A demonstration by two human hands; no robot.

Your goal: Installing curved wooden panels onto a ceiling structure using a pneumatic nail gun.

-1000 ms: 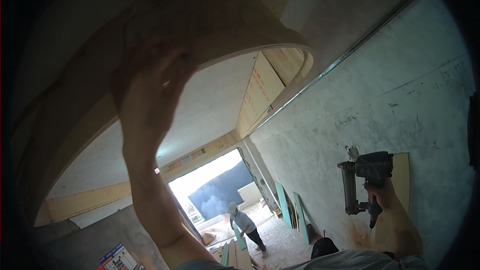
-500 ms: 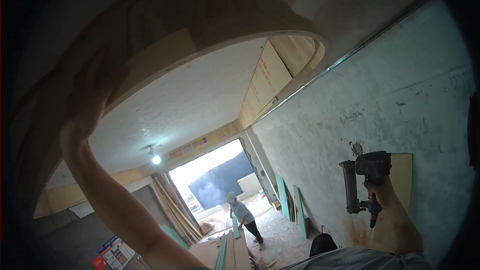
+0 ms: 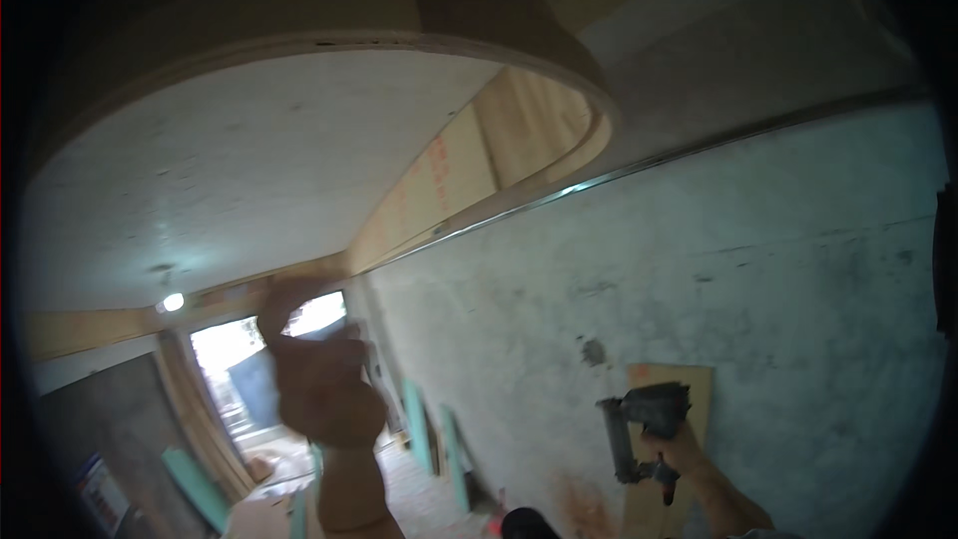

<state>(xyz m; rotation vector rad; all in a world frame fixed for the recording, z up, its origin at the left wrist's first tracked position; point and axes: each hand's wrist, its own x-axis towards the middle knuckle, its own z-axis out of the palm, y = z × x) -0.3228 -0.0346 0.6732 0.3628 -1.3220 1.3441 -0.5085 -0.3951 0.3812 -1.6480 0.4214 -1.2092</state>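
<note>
A curved plywood band (image 3: 279, 5) hangs from the ceiling overhead, with a pale edge round its oval opening. My left hand (image 3: 324, 369) is raised in front of the bright doorway, below the band and apart from it; its curled fingers are smeared by motion. In my right hand (image 3: 672, 444), at lower right, is a black nail gun (image 3: 654, 407), gripped by its handle. Behind the gun a tan board (image 3: 679, 499) leans on the grey wall (image 3: 798, 319).
Green board strips (image 3: 454, 449) lean along the right wall. A metal channel (image 3: 574, 188) runs along that wall's top. A lit bulb (image 3: 173, 301) hangs at far left. Timber pieces (image 3: 200, 409) stand left of the doorway (image 3: 215, 349); more boards (image 3: 254, 521) lie below.
My left hand has left the band and moved down and right. The view has swung, shifting the doorway left and the nail gun lower. The co-worker is no longer visible.
</note>
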